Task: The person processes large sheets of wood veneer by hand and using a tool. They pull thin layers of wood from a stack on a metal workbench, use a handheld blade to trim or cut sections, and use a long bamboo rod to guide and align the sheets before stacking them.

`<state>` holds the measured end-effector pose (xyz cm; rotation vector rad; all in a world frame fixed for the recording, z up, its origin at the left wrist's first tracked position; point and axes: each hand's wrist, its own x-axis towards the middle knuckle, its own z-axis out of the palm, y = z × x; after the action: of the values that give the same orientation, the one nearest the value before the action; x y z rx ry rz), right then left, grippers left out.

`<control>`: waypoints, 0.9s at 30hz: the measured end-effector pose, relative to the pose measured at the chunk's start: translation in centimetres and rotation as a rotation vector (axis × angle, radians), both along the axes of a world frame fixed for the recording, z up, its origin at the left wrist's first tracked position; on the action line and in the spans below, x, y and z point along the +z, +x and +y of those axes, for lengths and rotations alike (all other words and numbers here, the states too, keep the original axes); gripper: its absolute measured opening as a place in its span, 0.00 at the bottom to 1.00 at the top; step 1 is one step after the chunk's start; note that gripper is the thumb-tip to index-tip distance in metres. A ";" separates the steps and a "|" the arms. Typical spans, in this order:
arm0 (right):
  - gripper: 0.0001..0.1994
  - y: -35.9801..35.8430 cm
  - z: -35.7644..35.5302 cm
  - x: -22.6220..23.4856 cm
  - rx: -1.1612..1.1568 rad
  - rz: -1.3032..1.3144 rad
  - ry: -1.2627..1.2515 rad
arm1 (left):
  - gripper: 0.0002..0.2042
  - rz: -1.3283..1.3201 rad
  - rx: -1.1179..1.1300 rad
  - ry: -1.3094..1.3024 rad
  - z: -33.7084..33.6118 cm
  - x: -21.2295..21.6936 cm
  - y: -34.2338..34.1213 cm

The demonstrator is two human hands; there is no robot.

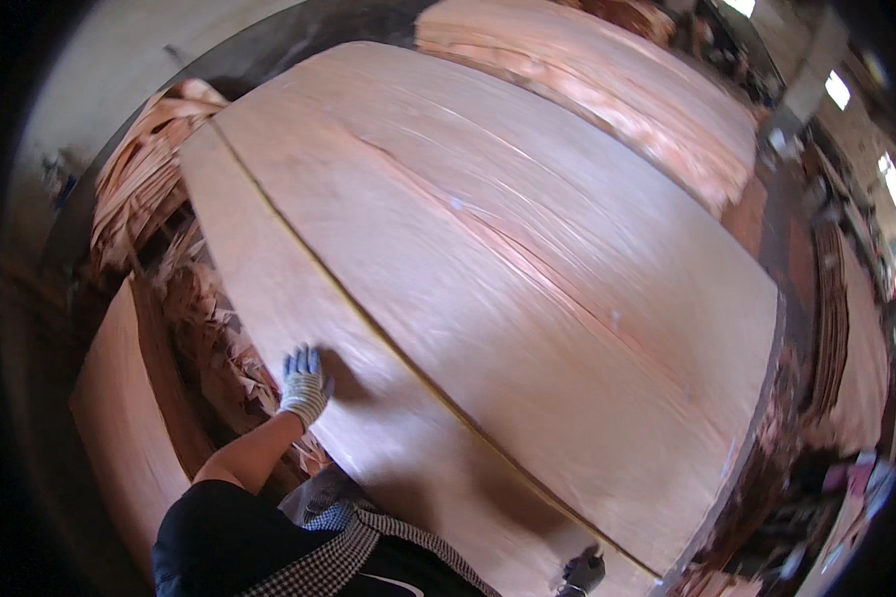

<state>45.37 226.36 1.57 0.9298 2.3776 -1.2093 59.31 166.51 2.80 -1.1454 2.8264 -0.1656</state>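
A broad, pale pinkish wood veneer sheet (528, 328) lies in front of me, with lengthwise ripples and a raised fold across its middle. A long, thin yellowish strip (368, 316) runs over it from the far left to the near right. My left hand (307, 384), in a striped glove with bluish-grey fingers, is stretched out at the sheet's near left edge, its shadow beside it. It holds nothing. Near the strip's close end is my right hand (582, 571) in a dark glove, small and blurred. Whether its fingers grip the strip does not show.
Beyond the sheet rises a thick veneer stack (607, 85). Crumpled veneer (154, 164) is heaped at the far left, with torn scraps (214, 333) along the left side. A board-like stack (129, 383) stands at the near left, another veneer stack (851, 343) at the right.
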 end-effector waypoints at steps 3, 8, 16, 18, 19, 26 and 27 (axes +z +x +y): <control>0.24 -0.5 -2.6 1.3 0.309 0.217 0.504 | 0.36 0.061 0.001 0.344 -0.8 1.7 1.4; 0.14 -2.1 -20.8 4.2 0.523 0.345 0.170 | 0.22 0.051 -0.113 0.633 -5.5 4.3 2.8; 0.06 15.9 -52.9 5.9 1.538 0.494 0.053 | 0.23 0.381 -0.177 0.941 -15.4 3.8 21.2; 0.07 19.7 -57.9 6.0 1.827 0.693 0.201 | 0.22 0.265 0.113 1.148 -17.3 -1.2 30.2; 0.08 20.1 -59.2 4.9 1.830 0.617 0.153 | 0.22 0.031 -0.022 1.013 -18.1 -1.4 33.2; 0.08 21.6 -76.0 4.3 1.988 0.711 0.189 | 0.29 0.413 0.424 1.128 -23.2 -3.2 42.4; 0.08 21.8 -78.8 4.4 1.988 0.728 0.162 | 0.29 0.403 0.430 1.097 -25.6 -4.0 42.3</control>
<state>67.22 147.54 6.00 -1.8285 2.1414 -0.3418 101.63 140.92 -1.22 -1.4437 2.1491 1.5403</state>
